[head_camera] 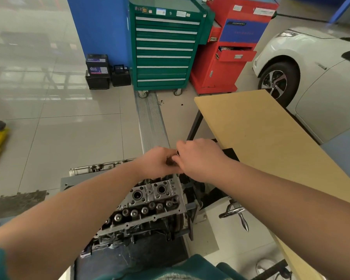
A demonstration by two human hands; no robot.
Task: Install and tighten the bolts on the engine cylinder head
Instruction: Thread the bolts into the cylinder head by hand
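Observation:
The engine cylinder head (pixel 150 203) lies below my arms on a stand, its grey metal top showing round bores and several valve fittings. Both hands meet just above its far end. My left hand (pixel 158 161) curls round a small dark part that is mostly hidden. My right hand (pixel 198 156) pinches a small metal socket-like piece (pixel 177 152) against the same spot. No loose bolts show on the head.
A tan board table (pixel 261 134) runs along the right. A chrome crank handle (pixel 236 214) sticks out of the stand. Behind stand a green tool cabinet (pixel 164 47), a red tool cart (pixel 230 53), batteries (pixel 98 70) and a white car (pixel 311 73).

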